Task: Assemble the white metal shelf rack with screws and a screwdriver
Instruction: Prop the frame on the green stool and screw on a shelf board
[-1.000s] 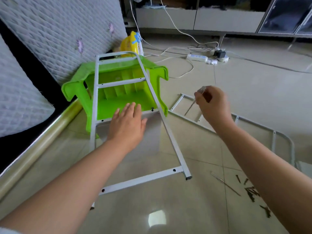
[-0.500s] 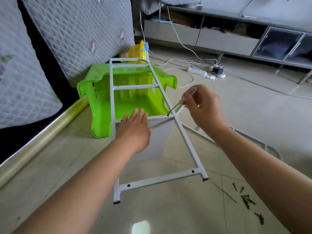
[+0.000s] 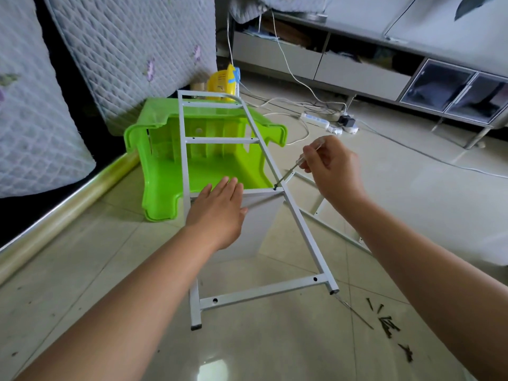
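Observation:
A white metal side frame (image 3: 299,229) of the rack leans up from the floor onto a tipped green plastic stool (image 3: 165,166). A white shelf panel (image 3: 261,224) stands under the frame's middle rung. My left hand (image 3: 217,210) lies flat with straight fingers on the top edge of that panel. My right hand (image 3: 331,166) pinches the clear handle of a thin screwdriver (image 3: 287,174), whose tip sits on a screw at the frame's right rail where the panel meets it. A second white frame (image 3: 338,232) lies on the floor behind my right arm.
Several dark screws (image 3: 387,325) are scattered on the tiles at lower right, beside a thin metal rod (image 3: 354,312). A power strip (image 3: 316,122) and cables cross the floor behind. Quilted mattresses (image 3: 132,50) lean at left; a low cabinet (image 3: 384,72) stands at the back.
My right hand brought the screwdriver in from the right and set its tip on the frame's right rail. My left hand stayed flat on the panel. The view tilted up.

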Demonstrator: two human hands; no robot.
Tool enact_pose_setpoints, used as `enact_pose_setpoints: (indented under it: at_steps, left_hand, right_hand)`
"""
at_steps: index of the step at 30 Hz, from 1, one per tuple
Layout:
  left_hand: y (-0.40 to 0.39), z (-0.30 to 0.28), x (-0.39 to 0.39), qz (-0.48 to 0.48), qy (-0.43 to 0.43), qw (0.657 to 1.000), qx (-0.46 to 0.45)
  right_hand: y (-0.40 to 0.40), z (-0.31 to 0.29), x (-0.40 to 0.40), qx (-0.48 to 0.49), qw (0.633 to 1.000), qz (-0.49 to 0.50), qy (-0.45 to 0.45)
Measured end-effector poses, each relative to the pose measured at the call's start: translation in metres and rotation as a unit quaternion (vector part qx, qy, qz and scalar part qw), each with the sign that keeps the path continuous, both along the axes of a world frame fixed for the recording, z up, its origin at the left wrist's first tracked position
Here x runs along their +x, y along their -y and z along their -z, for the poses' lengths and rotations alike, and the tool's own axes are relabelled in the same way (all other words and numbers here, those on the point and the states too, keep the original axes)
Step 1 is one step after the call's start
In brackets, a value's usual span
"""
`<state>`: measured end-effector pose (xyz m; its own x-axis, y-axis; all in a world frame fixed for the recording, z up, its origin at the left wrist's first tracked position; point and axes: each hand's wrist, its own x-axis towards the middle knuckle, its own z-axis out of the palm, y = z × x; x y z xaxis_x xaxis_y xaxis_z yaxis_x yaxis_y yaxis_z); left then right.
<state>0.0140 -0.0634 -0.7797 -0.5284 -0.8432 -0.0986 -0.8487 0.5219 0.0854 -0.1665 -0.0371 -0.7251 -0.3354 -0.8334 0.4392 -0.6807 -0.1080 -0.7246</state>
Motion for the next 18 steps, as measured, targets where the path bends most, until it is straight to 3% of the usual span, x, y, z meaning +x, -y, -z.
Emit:
enact_pose_setpoints:
  at_steps: [13, 18]
  left_hand:
    - [0.001, 0.003, 0.0, -0.002, -0.012, 1.0, 0.008]
    - [0.0, 0.004, 0.0, 0.002, -0.014, 1.0, -0.001]
  right_hand:
    - [0.009, -0.031, -0.002, 0.098, 0.977, -0.102, -0.16]
    - [0.013, -0.032, 0.001, 0.104, 0.973, -0.088, -0.187]
